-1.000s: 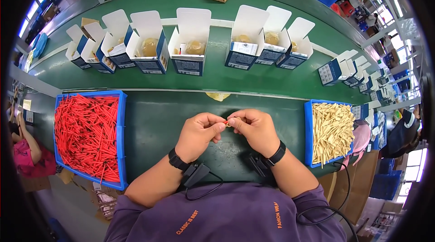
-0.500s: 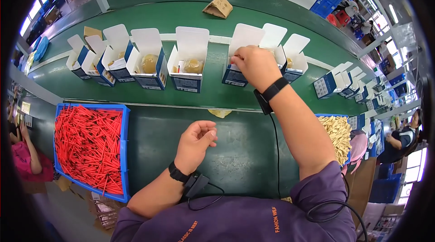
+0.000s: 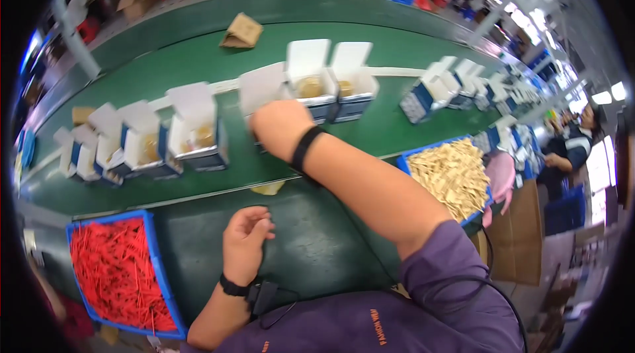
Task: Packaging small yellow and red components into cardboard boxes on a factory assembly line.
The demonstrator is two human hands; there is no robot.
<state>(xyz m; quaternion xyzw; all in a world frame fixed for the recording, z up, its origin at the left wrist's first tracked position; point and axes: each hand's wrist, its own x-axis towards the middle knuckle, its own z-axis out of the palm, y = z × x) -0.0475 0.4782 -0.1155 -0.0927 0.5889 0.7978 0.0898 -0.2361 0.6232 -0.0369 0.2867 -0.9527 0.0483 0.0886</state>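
The right hand [image 3: 281, 129] was stretched out toward twelve o'clock over the belt, its back to the camera and its fingers curled down at the mouth of an open white-and-blue carton [image 3: 261, 98]; whether it gripped anything could not be told, since the fingertips were hidden behind the knuckles. The left hand [image 3: 246, 242] rested at about seven o'clock from it on the dark work mat [image 3: 317, 247], loosely curled, with nothing visible in it. To do this well, it seemed wise to come straight down into the carton's mouth, keeping the wrist clear of the raised flap so the box would not tip or slide along the line, and to let go only once the fingers were inside the opening. More open cartons [image 3: 198, 135] stood in a row along the green conveyor [image 3: 165, 69], running from nine o'clock toward two o'clock, several showing pale contents inside. A blue bin of red sticks [image 3: 116, 274] sat at the person's lower left, a blue bin of pale sticks [image 3: 453, 174] at three o'clock. A folded brown cardboard piece [image 3: 241, 30] lay far up the belt at eleven o'clock. Another worker [image 3: 572, 148] stood at the far right, amid blue crates and bright ceiling lights.
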